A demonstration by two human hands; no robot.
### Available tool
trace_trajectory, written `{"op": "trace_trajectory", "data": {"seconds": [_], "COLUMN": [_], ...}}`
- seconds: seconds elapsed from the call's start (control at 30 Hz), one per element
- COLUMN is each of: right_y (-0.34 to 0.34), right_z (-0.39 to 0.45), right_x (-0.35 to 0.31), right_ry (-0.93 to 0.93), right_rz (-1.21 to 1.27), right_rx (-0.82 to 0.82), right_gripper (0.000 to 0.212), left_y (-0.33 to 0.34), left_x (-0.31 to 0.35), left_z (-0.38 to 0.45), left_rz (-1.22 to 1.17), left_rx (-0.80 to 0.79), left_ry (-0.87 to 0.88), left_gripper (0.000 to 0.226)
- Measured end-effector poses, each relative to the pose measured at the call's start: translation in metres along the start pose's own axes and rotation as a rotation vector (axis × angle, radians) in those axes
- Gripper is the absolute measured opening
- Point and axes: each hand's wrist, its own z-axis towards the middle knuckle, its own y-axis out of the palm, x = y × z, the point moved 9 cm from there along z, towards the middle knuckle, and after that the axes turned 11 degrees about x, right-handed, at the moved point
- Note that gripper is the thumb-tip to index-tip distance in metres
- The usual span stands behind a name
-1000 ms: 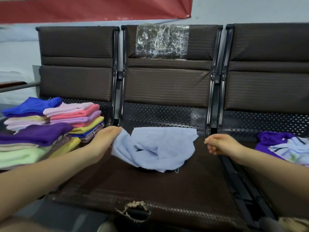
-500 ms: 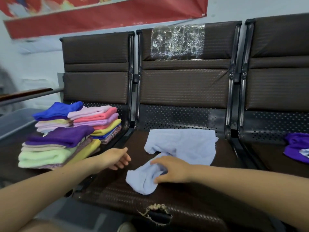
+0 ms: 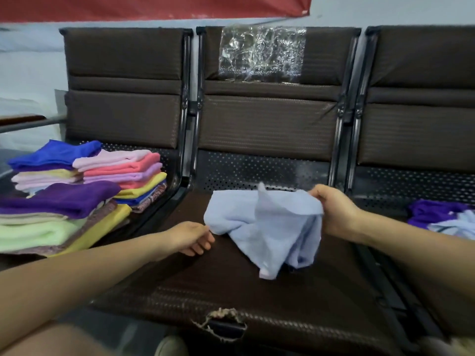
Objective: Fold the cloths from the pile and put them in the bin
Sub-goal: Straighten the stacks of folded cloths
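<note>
Right hand [image 3: 334, 210] pinching the light blue cloth [image 3: 267, 228] lifted over the middle seat [image 3: 257, 299], left hand [image 3: 191, 237] loose-fingered at its left corner, contact unclear, unfolded pile [image 3: 442, 218] cut off at right edge, bin hidden

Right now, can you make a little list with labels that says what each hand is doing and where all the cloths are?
right hand: grips the top edge of the blue cloth, lifting it
left hand: at the cloth's left corner; grip unclear
blue cloth: crumpled, partly on the middle seat
folded stacks: on the left seat
unfolded pile: on the right seat
bin: not in view
</note>
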Motion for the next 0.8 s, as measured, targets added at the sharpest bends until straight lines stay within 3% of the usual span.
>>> {"op": "trace_trajectory", "data": {"seconds": [0.03,0.13,0.23,0.33,0.4,0.5,0.6,0.73,0.8], "right_y": [-0.013,-0.042,-0.048,-0.041,-0.037,-0.035,-0.041,-0.058,-0.065], "right_z": [0.002,0.000,-0.013,-0.017,-0.019,-0.020,-0.020,-0.018,-0.017], "right_x": [0.007,0.047,0.076,0.073,0.073,0.078,0.077,0.072,0.071], "right_ry": [-0.011,0.028,-0.003,-0.187,-0.226,-0.274,-0.297,-0.222,-0.183], "right_rz": [-0.116,-0.612,-1.001,-1.135,-1.221,-1.289,-1.277,-1.134,-1.046], "right_rx": [-0.014,-0.178,-0.282,-0.207,-0.163,-0.167,-0.163,-0.144,-0.133], "right_gripper": [0.032,0.075,0.089,0.062,0.043,0.022,0.022,0.021,0.024], "left_y": [0.010,0.041,0.060,0.070,0.078,0.093,0.093,0.081,0.086], "left_x": [0.005,0.025,0.039,0.042,0.041,0.049,0.060,0.083,0.082], "left_z": [0.000,0.004,0.009,0.013,0.013,0.011,0.014,0.004,-0.015], "left_rz": [0.053,0.168,0.137,-0.078,-0.195,-0.071,0.078,0.314,0.272], "left_rx": [-0.017,-0.040,0.001,0.060,0.016,-0.092,-0.055,0.128,0.092], "left_ry": [0.025,0.124,0.144,0.019,-0.099,-0.112,0.010,0.545,0.661], "left_gripper": [0.035,0.030,0.028,0.025,0.018,0.007,0.007,0.026,0.033]}}
